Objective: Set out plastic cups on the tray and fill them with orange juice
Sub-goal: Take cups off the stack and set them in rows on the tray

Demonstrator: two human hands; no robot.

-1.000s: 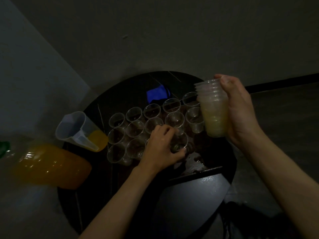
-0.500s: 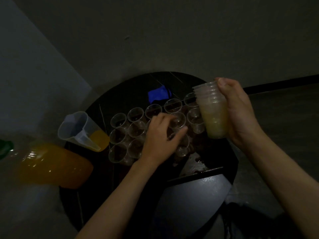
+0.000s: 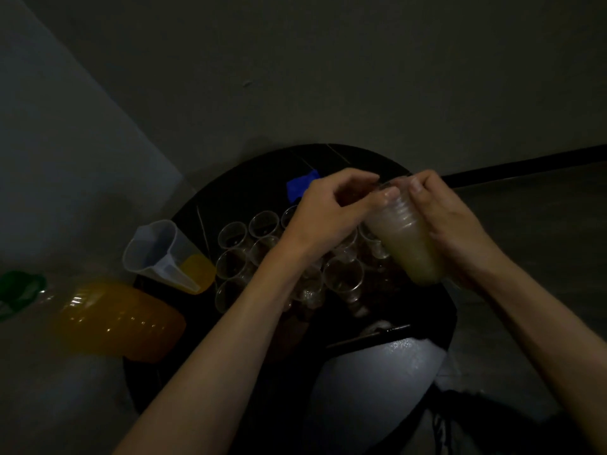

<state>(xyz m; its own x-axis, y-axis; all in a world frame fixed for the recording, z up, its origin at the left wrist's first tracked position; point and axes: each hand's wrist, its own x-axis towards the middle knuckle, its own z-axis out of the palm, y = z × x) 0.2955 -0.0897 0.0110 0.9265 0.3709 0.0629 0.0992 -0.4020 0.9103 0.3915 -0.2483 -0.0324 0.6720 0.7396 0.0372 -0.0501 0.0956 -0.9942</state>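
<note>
Juice bottle (image 3: 115,320) sits near left, jug (image 3: 164,254) just behind. Clear cups (image 3: 343,280) stand in rows on the dark worktop (image 3: 230,192). Above them, right hand (image 3: 460,231) fingers wrap the cup stack (image 3: 407,244); left hand (image 3: 331,218) fingers pinch its top rim.

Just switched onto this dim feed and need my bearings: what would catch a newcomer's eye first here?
Both hands meet mid-frame: the right hand grips a stack of cups while the left hand pinches at its rim. Below them stand rows of empty clear cups. At the left are a jug holding a little orange juice and, further out, a big orange bottle.
</note>
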